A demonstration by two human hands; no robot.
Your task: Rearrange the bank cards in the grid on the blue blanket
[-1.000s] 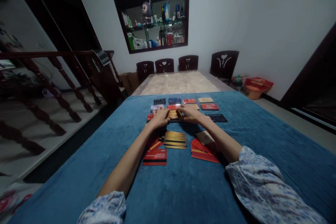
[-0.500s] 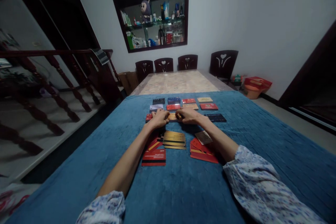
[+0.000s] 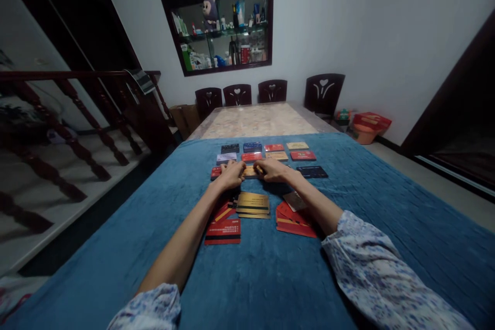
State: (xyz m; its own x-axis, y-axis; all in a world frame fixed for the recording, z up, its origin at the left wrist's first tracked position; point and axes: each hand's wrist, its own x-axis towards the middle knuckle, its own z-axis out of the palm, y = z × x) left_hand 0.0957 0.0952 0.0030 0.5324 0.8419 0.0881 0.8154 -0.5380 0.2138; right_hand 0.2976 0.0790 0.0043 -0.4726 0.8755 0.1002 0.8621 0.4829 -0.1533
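The left hand (image 3: 231, 174) and right hand (image 3: 273, 170) rest with bent fingers at the two ends of a gold card pile (image 3: 250, 172), which lies between them on a blue cloth (image 3: 263, 278) over the worktop (image 3: 255, 121); from this far off I cannot tell whether either one grips it or only touches it. Just left of the left hand sits a red pile (image 3: 215, 173), and ahead of that hand a lavender pile (image 3: 226, 158). Right of the right hand lies a dark pile (image 3: 314, 171), with a peach pile (image 3: 277, 156) just ahead. A row of four more piles stands farther beyond both hands, among them a blue pile (image 3: 252, 147) and a cream pile (image 3: 297, 145). Nearer the body than the hands are overlapping gold cards (image 3: 253, 203), with loose red cards (image 3: 223, 231) beside the left forearm and a red fan (image 3: 296, 226) beside the right forearm.
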